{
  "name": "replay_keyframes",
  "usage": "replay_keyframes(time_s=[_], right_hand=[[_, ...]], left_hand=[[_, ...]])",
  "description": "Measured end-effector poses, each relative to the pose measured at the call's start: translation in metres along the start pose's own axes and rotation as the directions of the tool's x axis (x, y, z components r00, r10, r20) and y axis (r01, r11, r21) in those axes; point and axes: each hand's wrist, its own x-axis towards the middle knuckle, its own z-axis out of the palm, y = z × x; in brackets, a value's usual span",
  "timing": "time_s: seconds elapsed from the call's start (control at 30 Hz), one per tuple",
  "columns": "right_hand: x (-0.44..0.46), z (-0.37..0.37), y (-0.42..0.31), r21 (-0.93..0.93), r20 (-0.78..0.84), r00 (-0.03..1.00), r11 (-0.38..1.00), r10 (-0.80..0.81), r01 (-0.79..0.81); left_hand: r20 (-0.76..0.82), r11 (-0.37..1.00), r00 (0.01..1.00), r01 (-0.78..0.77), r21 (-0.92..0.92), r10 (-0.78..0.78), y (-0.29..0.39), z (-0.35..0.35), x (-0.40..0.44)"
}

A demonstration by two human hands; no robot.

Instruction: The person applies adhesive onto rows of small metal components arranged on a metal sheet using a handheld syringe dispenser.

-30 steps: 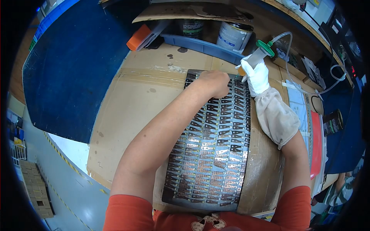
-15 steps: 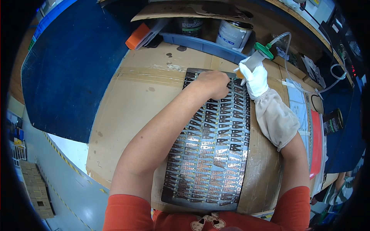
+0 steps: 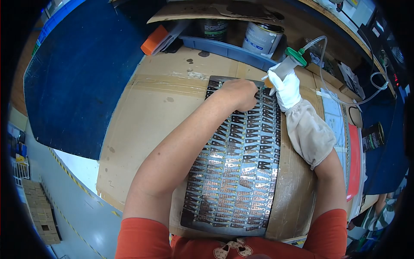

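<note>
A metal plate (image 3: 241, 183) lies lengthwise in front of me, covered with rows of small, dark, wedge-shaped metal pieces and brass-coloured dots. My left hand (image 3: 239, 93), bare, is curled closed over its far end; its fingertips are hidden, so what they pinch, if anything, does not show. In a white glove, my right hand (image 3: 285, 88) grips a dispensing syringe (image 3: 284, 68) tilted over the plate's far right corner. A green cap (image 3: 295, 56) tops the syringe, and a clear tube (image 3: 321, 56) runs from it. Close to my left fingers, the tip is partly hidden by the glove.
Cardboard (image 3: 142, 108) lies under the plate. Behind it stand a blue tray (image 3: 228, 52), a white-labelled can (image 3: 261, 39) and an orange object (image 3: 154, 40). On the right are a red sheet (image 3: 353, 162) and a dark can (image 3: 373, 136). Another person's striped sleeve (image 3: 381, 213) shows lower right.
</note>
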Motion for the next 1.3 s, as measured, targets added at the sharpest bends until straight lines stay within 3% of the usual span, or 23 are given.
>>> replay_keyframes(time_s=[0.13,0.33,0.53,0.83,0.93,1.3], right_hand=[[0.001,-0.003,0.002,-0.07,0.004,1.0,0.997,0.011,-0.011],[0.001,0.001,0.001,0.002,-0.022,1.0,1.0,-0.001,0.001],[0.001,-0.003,0.001,-0.099,0.004,1.0,0.995,-0.006,0.006],[-0.005,-0.002,-0.007,0.003,-0.019,0.999,0.999,-0.04,0.04],[-0.012,-0.004,-0.006,0.024,0.008,0.999,0.999,0.032,-0.032],[-0.011,-0.001,-0.005,-0.013,-0.005,1.0,1.0,0.021,-0.021]], left_hand=[[-0.01,1.0,1.0,-0.009,0.002,0.009,0.0,-0.001,-0.001],[-0.008,1.0,1.0,-0.01,0.013,0.01,-0.001,0.0,0.001],[-0.003,1.0,1.0,-0.004,0.015,0.004,0.0,-0.001,0.0],[-0.048,0.998,0.997,-0.055,-0.003,0.055,-0.003,0.001,-0.006],[-0.047,0.997,0.996,-0.074,-0.028,0.073,-0.003,0.001,-0.015],[-0.016,0.998,0.998,-0.054,0.01,0.055,0.0,0.003,-0.012]])
